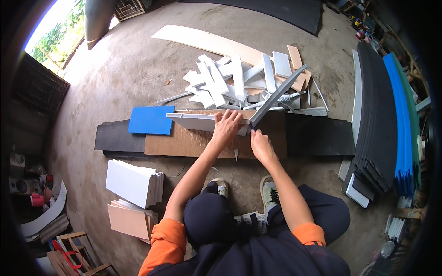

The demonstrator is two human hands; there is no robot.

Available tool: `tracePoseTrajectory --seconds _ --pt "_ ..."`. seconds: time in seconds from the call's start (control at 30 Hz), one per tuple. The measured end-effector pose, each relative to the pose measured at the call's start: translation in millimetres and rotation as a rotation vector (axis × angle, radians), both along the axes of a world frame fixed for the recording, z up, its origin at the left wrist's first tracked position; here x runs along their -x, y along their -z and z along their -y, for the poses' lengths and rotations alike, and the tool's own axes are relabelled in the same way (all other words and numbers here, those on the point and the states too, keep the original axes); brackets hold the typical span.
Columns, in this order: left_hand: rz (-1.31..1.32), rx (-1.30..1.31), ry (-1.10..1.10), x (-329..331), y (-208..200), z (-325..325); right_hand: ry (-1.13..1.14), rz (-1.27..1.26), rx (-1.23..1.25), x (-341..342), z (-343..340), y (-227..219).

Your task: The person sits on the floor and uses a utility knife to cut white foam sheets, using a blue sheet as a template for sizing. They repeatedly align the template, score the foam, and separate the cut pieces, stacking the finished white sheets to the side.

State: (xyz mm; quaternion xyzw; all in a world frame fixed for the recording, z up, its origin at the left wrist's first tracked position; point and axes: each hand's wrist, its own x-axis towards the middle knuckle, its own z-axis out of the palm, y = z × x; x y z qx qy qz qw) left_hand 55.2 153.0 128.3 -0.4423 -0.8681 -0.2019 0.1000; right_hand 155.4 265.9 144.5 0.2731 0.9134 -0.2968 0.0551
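My left hand [226, 127] presses down on the top edge of a white foam board [191, 121], which stands on its long edge on a brown wooden board [184, 145]. At the board's right end, my right hand [262, 146] is closed round a small dark-blue handle, apparently a knife [252, 129]; its blade is hard to make out. From that same end a long grey-white strip [278, 96] leans up and away to the right, over the offcuts. A small thin pale piece [236, 154] lies on the wood below my hands.
Beyond the board lies a heap of white offcuts [214, 83]. A blue sheet [151, 120] is at the left. White sheets [126, 181] and beige sheets [129, 218] are stacked at my left. Black sheets [375, 124] and blue sheets [400, 133] stand at the right.
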Motion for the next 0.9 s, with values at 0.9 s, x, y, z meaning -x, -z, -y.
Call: tracePoseTrajectory --seconds 0.9 --pt "0.101 0.227 0.083 12.8 -23.9 -17.0 0.225 -0.129 0.134 -59.9 -35.4 99.7"
